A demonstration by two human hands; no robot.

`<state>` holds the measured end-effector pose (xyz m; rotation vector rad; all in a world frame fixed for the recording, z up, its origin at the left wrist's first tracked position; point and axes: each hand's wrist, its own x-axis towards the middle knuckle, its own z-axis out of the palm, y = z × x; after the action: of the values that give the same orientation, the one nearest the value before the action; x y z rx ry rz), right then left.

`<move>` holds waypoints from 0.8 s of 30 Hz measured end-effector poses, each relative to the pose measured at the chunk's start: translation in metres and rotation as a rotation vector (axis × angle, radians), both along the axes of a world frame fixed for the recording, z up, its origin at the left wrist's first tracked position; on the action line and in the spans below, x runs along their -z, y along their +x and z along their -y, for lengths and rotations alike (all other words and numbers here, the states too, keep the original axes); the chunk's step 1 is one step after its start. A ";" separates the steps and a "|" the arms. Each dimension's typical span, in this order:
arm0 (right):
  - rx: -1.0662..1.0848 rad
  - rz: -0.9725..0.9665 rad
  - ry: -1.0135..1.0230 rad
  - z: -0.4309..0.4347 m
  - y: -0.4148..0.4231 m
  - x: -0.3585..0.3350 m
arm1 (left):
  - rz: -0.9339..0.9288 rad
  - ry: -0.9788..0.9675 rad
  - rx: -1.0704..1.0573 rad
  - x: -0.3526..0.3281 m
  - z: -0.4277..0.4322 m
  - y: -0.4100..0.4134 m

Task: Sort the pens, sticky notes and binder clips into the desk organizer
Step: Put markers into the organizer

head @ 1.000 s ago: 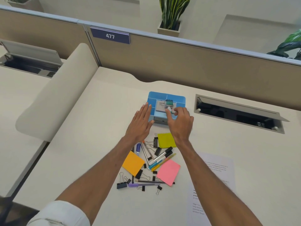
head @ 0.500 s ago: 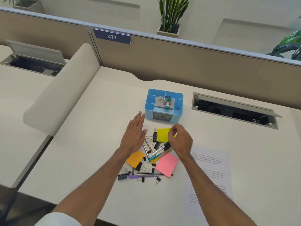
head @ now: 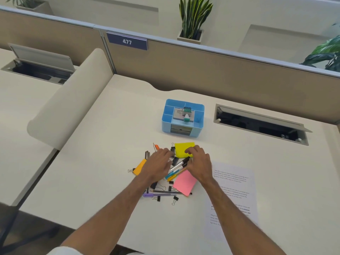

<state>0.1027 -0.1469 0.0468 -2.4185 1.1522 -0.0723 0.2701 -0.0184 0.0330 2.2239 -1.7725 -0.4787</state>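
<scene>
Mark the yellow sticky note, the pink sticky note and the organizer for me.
Yellow sticky note (head: 181, 149): head view, bare upper-left part.
Pink sticky note (head: 184, 182): head view, middle of its face.
Organizer (head: 197, 131): head view, front wall near the right corner.

A light-blue plastic desk organizer, with open compartments and a small front drawer, stands upright beyond both hands. A yellow sticky-note pad lies flat under the fingertips of the right hand. A pink sticky-note pad lies just nearer than that hand. An orange sticky-note pad lies left of the left hand. Black-capped markers and blue and yellow pens slant between the hands. A purple pen and black binder clips lie scattered nearer, beside the left forearm.
</scene>
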 end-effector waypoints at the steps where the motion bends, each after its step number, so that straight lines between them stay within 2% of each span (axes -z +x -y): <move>1: 0.054 0.003 0.022 0.000 -0.002 -0.001 | 0.019 0.023 0.044 0.001 0.003 -0.006; 5: 0.162 -0.034 0.136 0.000 -0.009 -0.001 | 0.024 0.092 0.055 0.005 0.012 -0.023; 10: -0.043 -0.067 0.082 -0.005 -0.021 0.005 | 0.022 0.112 0.023 0.008 0.018 -0.030; 24: -0.041 -0.073 0.074 -0.004 -0.030 0.006 | -0.017 0.114 -0.038 0.008 0.022 -0.037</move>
<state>0.0731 -0.1433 0.0409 -2.3956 1.1169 0.0713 0.2335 -0.0408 0.0251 2.3170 -1.7319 -0.6028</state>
